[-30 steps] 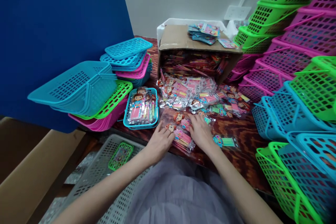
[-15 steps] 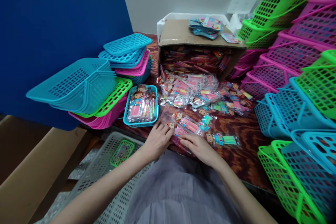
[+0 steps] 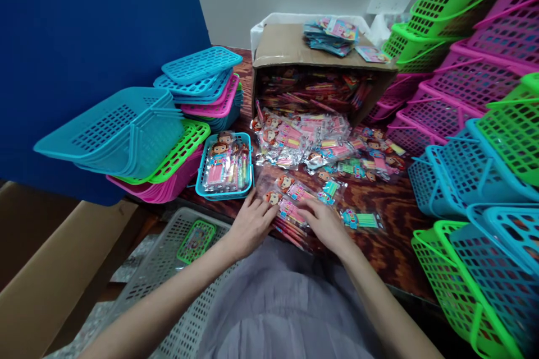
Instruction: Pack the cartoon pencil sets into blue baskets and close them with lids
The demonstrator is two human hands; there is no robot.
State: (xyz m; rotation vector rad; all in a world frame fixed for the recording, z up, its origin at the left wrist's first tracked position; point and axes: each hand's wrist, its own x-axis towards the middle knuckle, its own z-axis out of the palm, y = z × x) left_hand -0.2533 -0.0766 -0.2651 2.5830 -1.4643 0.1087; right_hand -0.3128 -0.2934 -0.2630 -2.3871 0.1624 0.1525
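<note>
My left hand lies with its fingers stretched out at the left end of a clear packet with a cartoon figure and pink sticks. Several slim pink-orange pens show along the packet's near side. My right hand is over the packet's right end, thumb and fingers apart; its fingertips reach toward a second pink packet just behind. A packet of green sticks lies to the right of that hand. Beyond my left hand stands a small blue basket filled with packets and pens.
An open cardboard box with packets inside stands at the back, a packet heap before it. Blue baskets and lids are stacked left. Basket stacks rise at right. Below left is a grey crate.
My right hand has moved slightly up and right, uncovering more of the pink packet and the pens. My left hand stays almost in place. The view has shifted a little.
</note>
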